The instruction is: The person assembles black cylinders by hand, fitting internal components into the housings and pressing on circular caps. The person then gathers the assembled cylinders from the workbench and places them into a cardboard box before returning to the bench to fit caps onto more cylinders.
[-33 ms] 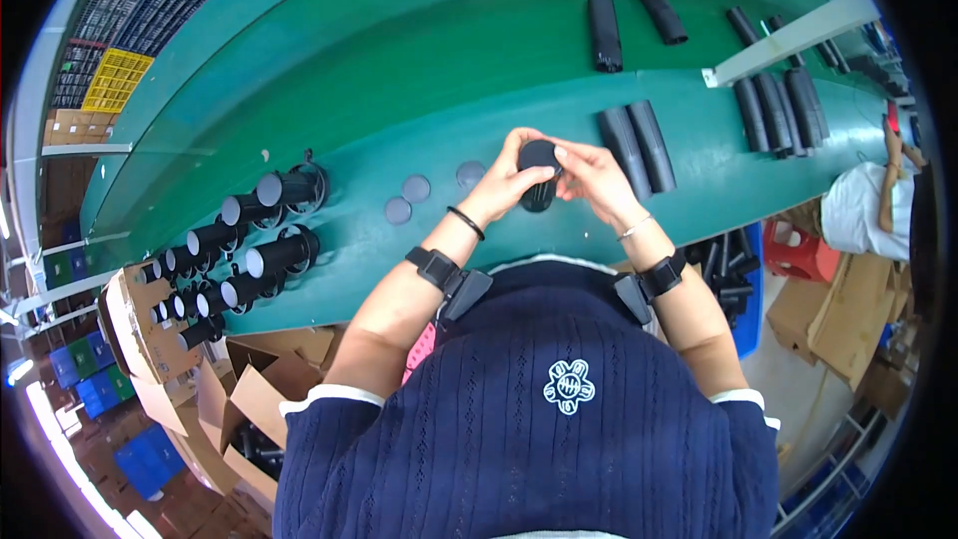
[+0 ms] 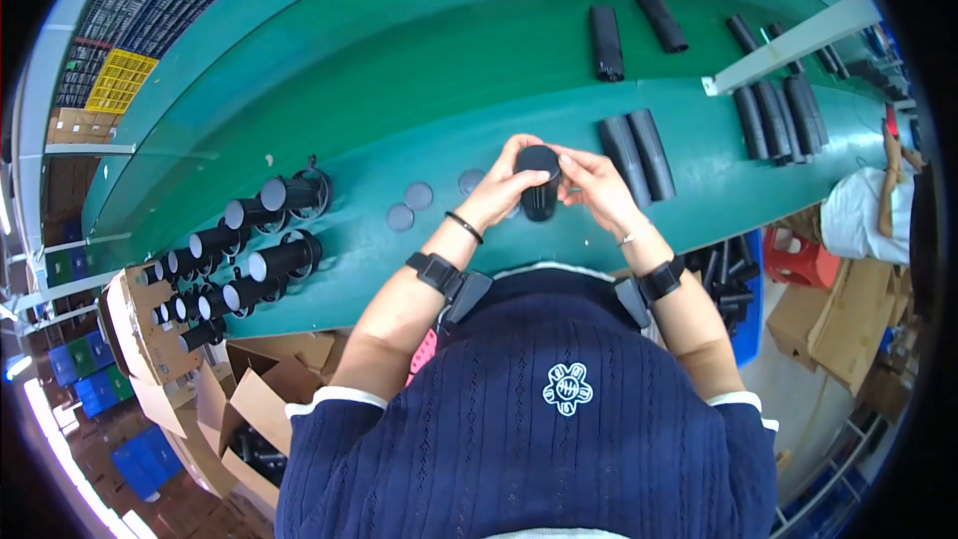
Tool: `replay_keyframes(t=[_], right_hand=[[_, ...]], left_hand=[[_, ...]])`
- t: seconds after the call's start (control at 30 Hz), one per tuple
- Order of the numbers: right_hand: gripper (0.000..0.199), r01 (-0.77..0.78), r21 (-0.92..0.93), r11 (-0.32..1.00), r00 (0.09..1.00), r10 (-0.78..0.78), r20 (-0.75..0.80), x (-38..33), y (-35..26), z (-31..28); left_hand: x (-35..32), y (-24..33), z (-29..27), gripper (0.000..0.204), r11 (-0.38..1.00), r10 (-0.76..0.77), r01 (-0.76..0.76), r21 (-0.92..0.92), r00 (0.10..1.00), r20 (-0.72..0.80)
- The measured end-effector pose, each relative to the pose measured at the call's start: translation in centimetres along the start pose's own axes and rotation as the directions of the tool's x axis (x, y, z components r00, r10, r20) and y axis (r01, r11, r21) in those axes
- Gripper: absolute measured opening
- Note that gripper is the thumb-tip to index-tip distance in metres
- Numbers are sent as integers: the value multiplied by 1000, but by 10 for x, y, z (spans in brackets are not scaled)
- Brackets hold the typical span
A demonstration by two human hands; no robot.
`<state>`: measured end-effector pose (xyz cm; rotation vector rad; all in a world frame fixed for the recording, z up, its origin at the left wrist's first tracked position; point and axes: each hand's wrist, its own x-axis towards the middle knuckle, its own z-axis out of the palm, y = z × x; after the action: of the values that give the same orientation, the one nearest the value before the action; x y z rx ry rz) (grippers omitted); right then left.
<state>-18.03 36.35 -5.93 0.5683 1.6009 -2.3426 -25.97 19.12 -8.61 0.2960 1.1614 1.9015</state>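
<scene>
A black cylinder [image 2: 540,204] stands between my hands, its round flat end turned up toward me. My left hand [image 2: 501,186] wraps round its left side, with the thumb across near the upper rim. At the rim's right side, the thumb and fingers of my right hand [image 2: 593,186] press against the same cylinder. Beside my left hand lie thin grey discs [image 2: 418,196], one of them partly behind my fingers. Two long black tubes [image 2: 653,154] lie side by side to the right of my right hand.
Black cylinders with pale ends and ring-like fittings [image 2: 281,259] stand in rows at left, by open cardboard boxes [image 2: 269,399]. More black tubes [image 2: 753,122] lie at right, near a metal post [image 2: 793,40]. A blue bin [image 2: 748,324] holds black parts. Another person [image 2: 866,210] sits at far right.
The whole view has shifted slightly. The cylinder is a little more upright in my hands, and more of its side shows below my fingers. Both hands keep their hold.
</scene>
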Motion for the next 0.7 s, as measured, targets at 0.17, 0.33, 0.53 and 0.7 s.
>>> replay_keyframes(t=[0.17, 0.33, 0.53, 0.7], right_hand=[[77, 268, -506, 820, 959, -176, 222, -25, -3, -10], [82, 202, -326, 923, 951, -105, 290, -38, -5, 0], [77, 202, -322, 925, 953, -110, 282, -31, -13, 6], [76, 221, -466, 857, 967, -253, -7, 54, -23, -16]], left_hand=[[-14, 31, -17, 39, 833, 183, -87, -546, 975, 123], [-15, 37, -21, 44, 842, 259, -152, -518, 956, 140], [-16, 40, -32, 43, 858, 206, -190, -478, 978, -19], [-29, 32, -59, 54, 801, 13, -276, -531, 895, -446]])
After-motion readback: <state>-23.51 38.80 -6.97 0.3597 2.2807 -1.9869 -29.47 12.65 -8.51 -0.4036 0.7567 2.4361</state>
